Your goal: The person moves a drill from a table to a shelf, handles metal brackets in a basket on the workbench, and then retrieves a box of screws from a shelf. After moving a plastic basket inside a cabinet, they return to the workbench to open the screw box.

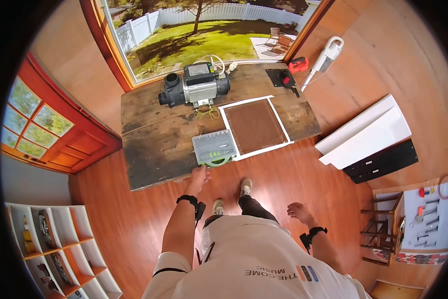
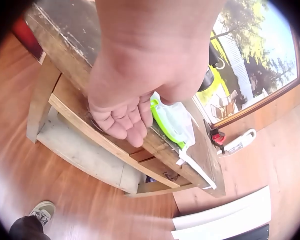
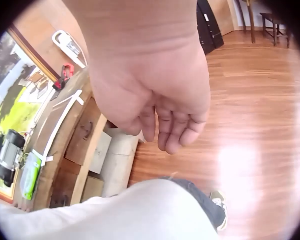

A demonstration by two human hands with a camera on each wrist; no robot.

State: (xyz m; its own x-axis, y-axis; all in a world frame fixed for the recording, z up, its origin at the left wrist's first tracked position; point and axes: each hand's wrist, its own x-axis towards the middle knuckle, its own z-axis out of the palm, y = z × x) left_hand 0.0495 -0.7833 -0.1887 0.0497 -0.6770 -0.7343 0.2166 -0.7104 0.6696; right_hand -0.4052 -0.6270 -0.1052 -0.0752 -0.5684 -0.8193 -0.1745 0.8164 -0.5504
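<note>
At the table's near edge lies a flat clear-lidded case (image 1: 214, 145) with a bright green handle; its contents are too small to make out. My left hand (image 1: 200, 177) is right at the case's near left corner. In the left wrist view, the fingers (image 2: 121, 122) of that hand are loosely bent in front of the table edge, beside the green handle (image 2: 167, 126); the thumb is mostly hidden. My right hand (image 1: 299, 212) hangs beside my body over the floor, its fingers (image 3: 172, 131) relaxed and holding nothing.
On the wooden table (image 1: 154, 144), a pump (image 1: 196, 84) with cables stands at the back, and a brown panel framed in white tape (image 1: 256, 124) lies beside the case. A red-and-black tool (image 1: 286, 77) is at the back right. White shelves (image 1: 59, 219) stand at left.
</note>
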